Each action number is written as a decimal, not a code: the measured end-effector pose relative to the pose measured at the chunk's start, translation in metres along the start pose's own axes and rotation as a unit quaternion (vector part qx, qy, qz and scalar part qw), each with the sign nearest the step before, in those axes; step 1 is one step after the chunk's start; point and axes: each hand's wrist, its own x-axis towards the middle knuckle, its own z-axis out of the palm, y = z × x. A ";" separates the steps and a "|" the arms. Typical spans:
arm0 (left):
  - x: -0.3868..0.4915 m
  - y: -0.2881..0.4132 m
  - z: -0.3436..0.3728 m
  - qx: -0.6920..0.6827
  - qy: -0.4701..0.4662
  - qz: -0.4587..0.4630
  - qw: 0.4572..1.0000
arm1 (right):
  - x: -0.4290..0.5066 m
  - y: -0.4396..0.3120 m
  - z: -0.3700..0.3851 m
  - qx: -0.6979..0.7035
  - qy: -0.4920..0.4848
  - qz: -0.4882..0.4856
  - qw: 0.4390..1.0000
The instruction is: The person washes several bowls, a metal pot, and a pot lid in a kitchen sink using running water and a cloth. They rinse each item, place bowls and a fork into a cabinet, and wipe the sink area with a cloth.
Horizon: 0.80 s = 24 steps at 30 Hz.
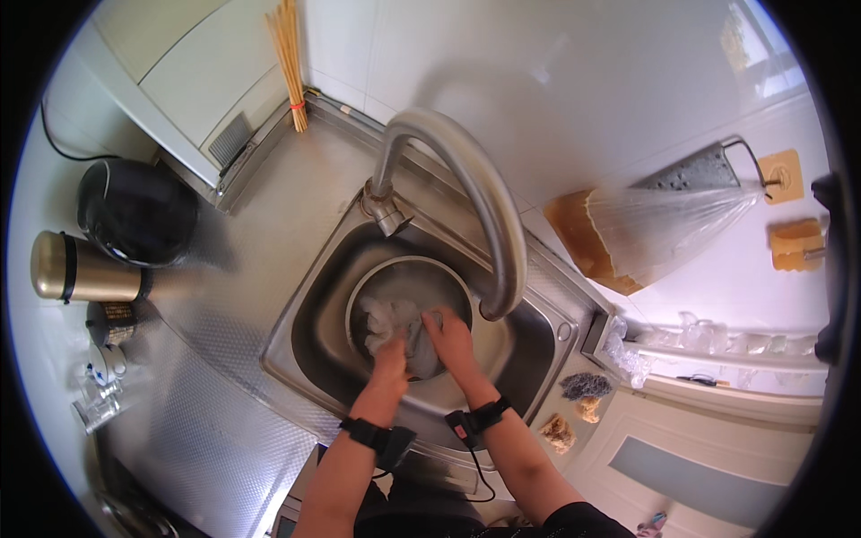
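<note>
Both of my hands are over a round metal basin (415, 263) that stands in the stainless steel sink (316, 323). My left hand (390, 363) grips the near left part of a wet, pale grey cloth (385, 321). On the cloth's right side, my right hand (449, 336) has its fingers closed around a bunched fold. The cloth lies crumpled inside the basin, and its lower part is partly hidden by my hands. Above the sink arches the metal faucet (471, 161), its spout end just right of the basin. No stream of water shows from it.
A black rounded appliance (138, 212), a gold flask (87, 265), a cup (107, 363) and glassware (97, 403) line the left counter. Bundled chopsticks (290, 74) stand in the back corner. A grater (699, 168) and a plastic bag (659, 228) hang at right, above a steel scourer (585, 386).
</note>
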 end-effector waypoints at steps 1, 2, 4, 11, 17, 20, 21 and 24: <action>-0.010 0.011 -0.008 0.031 0.020 0.005 0.999 | 0.009 0.006 0.000 0.043 0.000 -0.009 0.999; -0.021 0.022 -0.016 0.005 -0.010 0.036 0.999 | 0.015 0.009 0.003 0.055 0.011 0.010 0.998; -0.041 0.045 -0.032 -0.040 -0.048 0.096 0.993 | 0.021 0.010 0.012 0.086 0.057 0.046 0.994; -0.102 0.109 -0.068 -0.090 -0.087 0.230 0.965 | 0.001 -0.014 0.065 -0.230 -0.153 -0.130 0.952; -0.096 0.123 -0.078 -0.024 -0.085 0.241 0.967 | 0.013 0.011 0.073 -0.185 0.073 -0.142 0.970; -0.088 0.117 -0.074 -0.030 -0.089 0.202 0.975 | 0.011 0.023 0.074 -0.210 0.007 -0.280 0.937; -0.088 0.116 -0.074 -0.030 -0.077 0.200 0.976 | 0.012 0.028 0.071 -0.179 -0.031 -0.274 0.945; -0.091 0.123 -0.082 -0.079 -0.055 0.229 0.969 | 0.013 0.031 0.071 -0.178 0.051 -0.195 0.963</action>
